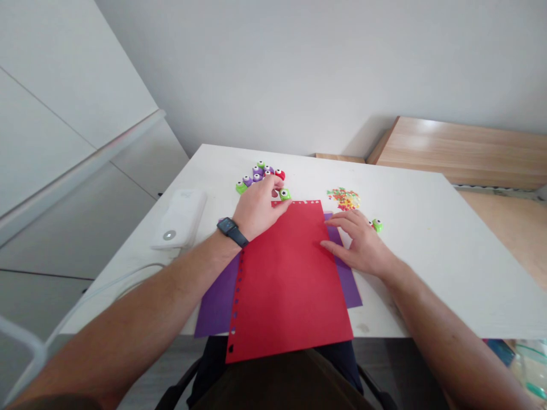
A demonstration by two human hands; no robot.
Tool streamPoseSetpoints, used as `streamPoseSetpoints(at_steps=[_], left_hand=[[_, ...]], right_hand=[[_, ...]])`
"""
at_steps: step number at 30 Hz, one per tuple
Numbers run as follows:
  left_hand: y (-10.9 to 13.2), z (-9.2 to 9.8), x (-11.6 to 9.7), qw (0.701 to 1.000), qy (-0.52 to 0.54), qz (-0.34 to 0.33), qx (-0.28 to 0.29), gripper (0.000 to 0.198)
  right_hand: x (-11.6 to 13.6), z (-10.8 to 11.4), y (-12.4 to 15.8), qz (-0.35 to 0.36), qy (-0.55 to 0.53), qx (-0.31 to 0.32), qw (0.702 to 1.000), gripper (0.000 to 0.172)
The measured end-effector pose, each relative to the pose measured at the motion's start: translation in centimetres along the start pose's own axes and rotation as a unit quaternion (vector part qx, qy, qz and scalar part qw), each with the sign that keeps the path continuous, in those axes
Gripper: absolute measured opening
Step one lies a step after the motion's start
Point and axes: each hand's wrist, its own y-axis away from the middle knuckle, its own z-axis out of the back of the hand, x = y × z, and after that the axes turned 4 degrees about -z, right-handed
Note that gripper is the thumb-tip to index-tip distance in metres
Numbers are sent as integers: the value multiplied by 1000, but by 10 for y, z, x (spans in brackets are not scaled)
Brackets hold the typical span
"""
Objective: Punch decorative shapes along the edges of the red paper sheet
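A sheet of red paper (294, 273) lies over purple paper (217, 302), its near end reaching past the table edge. Small cut-out shapes run down its left edge and along its top edge. At the top edge, my left hand (260, 208) has its thumb and fingers curled around a small green craft punch (285, 195) with a star on it. My right hand (359, 242) rests open at the right edge of the paper, fingers apart. Just beyond it sits another green punch (376, 225), partly hidden.
Several purple, green and red punches (258, 171) cluster behind my left hand. A pile of small coloured paper cut-outs (344, 198) lies at the back right. On the left is a white device (179, 219) with a cable. The white table (427, 256) meets wooden furniture (461, 148).
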Motion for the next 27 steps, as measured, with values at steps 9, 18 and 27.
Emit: streamPoseSetpoints(at_steps=[9,18,27], left_hand=[[21,-4,-37,992,36,-118,-33,26],[29,-8,-38,980,44,-192,-23,37],[31,-7,-35,975,42,-214,32,40]], right_hand=[[26,3,-39,-193,-144,21,970,48],[34,-18,-36,-143,-244,57,957,36],[31,-17,-21,-119,-211,43,969,26]])
